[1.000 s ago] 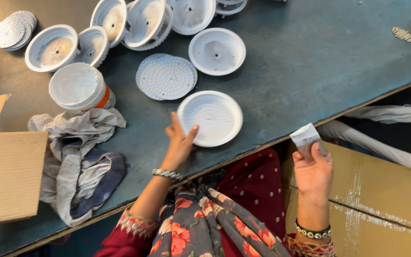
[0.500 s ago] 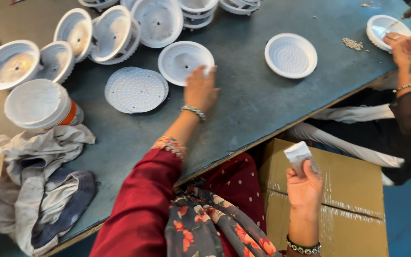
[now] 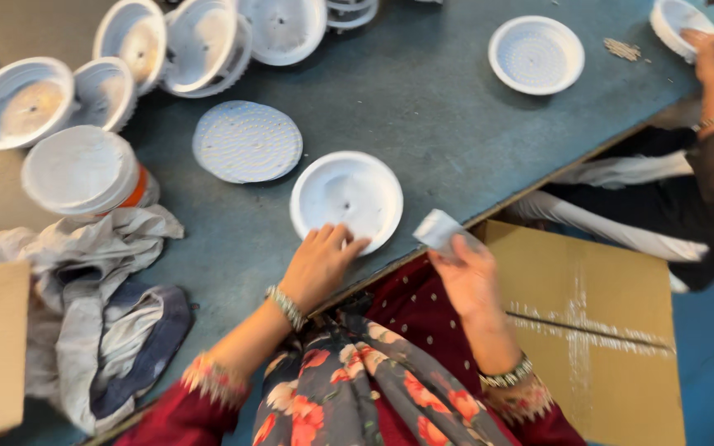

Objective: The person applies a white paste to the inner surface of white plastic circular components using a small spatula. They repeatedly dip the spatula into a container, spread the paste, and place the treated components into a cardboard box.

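The white round housing [image 3: 347, 198] lies open side up near the front edge of the grey-green table [image 3: 423, 99]. The left hand [image 3: 317, 266] rests its loosely spread fingertips on the near rim. The right hand [image 3: 468, 281], just off the table edge, pinches a small white pad [image 3: 438, 229]. A perforated white disc [image 3: 247, 141] lies just beyond the housing, crumpled rags [image 3: 101, 289] to the left.

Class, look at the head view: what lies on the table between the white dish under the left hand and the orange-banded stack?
In the head view, only a flat perforated white disc lies between the dish and the stack.
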